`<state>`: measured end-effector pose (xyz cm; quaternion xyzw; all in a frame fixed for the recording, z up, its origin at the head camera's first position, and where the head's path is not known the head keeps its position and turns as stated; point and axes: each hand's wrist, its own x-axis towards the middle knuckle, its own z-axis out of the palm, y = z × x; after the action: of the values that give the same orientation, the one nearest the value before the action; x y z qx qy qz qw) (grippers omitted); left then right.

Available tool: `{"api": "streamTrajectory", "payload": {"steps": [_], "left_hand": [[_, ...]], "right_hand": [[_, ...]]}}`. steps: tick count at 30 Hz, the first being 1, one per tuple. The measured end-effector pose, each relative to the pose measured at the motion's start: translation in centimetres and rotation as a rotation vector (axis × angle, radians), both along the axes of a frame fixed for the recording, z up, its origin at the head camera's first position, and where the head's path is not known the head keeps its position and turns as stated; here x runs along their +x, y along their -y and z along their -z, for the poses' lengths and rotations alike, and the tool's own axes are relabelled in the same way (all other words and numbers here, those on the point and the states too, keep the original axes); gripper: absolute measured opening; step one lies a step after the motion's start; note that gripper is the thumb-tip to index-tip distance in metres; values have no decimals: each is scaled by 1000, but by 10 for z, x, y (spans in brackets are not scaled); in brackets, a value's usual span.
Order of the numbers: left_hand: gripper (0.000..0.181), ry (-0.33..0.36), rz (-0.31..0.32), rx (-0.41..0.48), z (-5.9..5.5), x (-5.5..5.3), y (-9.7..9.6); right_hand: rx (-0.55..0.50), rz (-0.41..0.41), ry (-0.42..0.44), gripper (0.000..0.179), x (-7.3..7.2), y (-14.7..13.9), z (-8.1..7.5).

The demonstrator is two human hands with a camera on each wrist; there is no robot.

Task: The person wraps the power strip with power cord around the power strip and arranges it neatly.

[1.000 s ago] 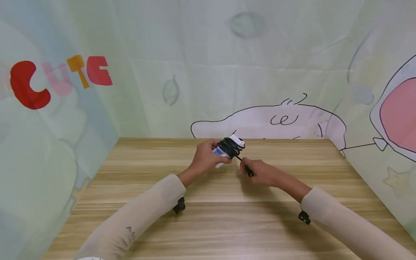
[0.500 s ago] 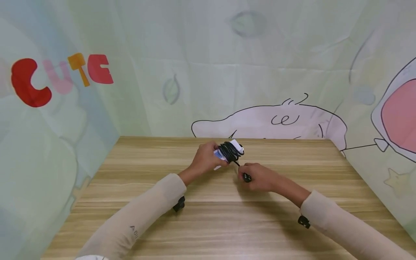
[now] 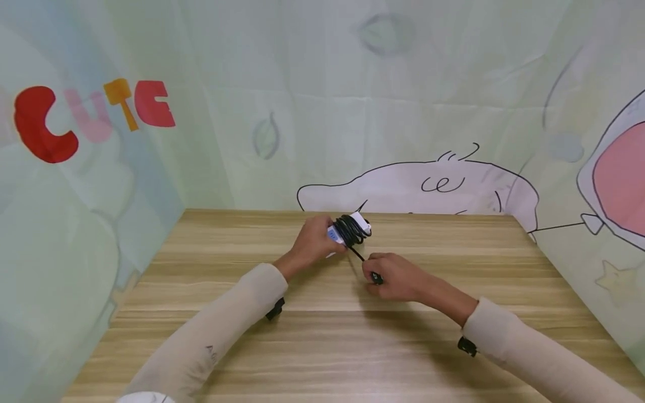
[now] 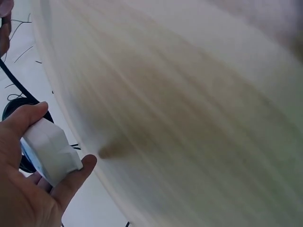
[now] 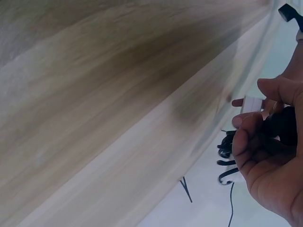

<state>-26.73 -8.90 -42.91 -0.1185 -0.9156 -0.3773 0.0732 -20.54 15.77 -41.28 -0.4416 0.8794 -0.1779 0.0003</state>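
A white bar-shaped device point(image 3: 360, 220) with a blue label is tilted above the tabletop, black cable point(image 3: 349, 230) wound several times round it. My left hand point(image 3: 313, 242) grips its near end. In the left wrist view the device's white end point(image 4: 52, 151) lies between thumb and fingers. A stretch of cable runs from the coil to my right hand point(image 3: 398, 277), whose curled fingers hold the cable's thick black plug point(image 3: 376, 278). The right wrist view shows the plug point(image 5: 286, 125) against the palm, partly hidden by the fingers.
Beneath the hands spreads a wood-grain table point(image 3: 322, 347). Printed cloth walls point(image 3: 227, 112) enclose its back and sides. Dark wrist cameras point(image 3: 467, 346) hang under both sleeves.
My right hand has drawn slightly down and left with the plug, and more cable shows between it and the coil. The left hand and wound device have shifted slightly left.
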Motion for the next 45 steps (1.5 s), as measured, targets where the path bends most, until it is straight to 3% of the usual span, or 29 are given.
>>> {"api": "streamTrajectory", "payload": {"steps": [5,11,18,20,21,25,27,28,31,37,41,45], "left_hand": [[50,41,39,-62,-3,-5,-7],[49,40,76,-143,-10,-8,-14],[49,41,98,-206,-19,-11,-18],[49,50,103,-205,-19,-13,-18],[51,30,118,-197,-7,-23,-16],[50,15,151,-218,-6,-24,-19],[50,10,169,-231,-6,-22,-22],[48,28,167,-247,-17,-12,-26],[50,26,190,-262,-16,-8,-32],[56,24,264,-247,-20,0,-40],[65,22,277,-246,-22,-4,-40],[76,-30,272,-276,25,-50,-37]], "right_hand": [[24,-5,-22,27,5,1,-1],[19,-27,47,22,6,0,-8],[-41,-36,276,31,-12,-11,-21],[-74,-48,288,31,-18,-12,-23],[-90,-52,290,30,-21,-13,-24],[-171,-52,314,26,-30,-14,-26],[-208,-28,337,25,-34,-14,-26],[-224,-12,341,26,-35,-13,-27],[-268,65,360,28,-40,-12,-28],[-260,319,176,39,-50,-8,-32],[-217,425,106,41,-61,-4,-31],[-182,462,149,50,-78,-2,-25]]}}
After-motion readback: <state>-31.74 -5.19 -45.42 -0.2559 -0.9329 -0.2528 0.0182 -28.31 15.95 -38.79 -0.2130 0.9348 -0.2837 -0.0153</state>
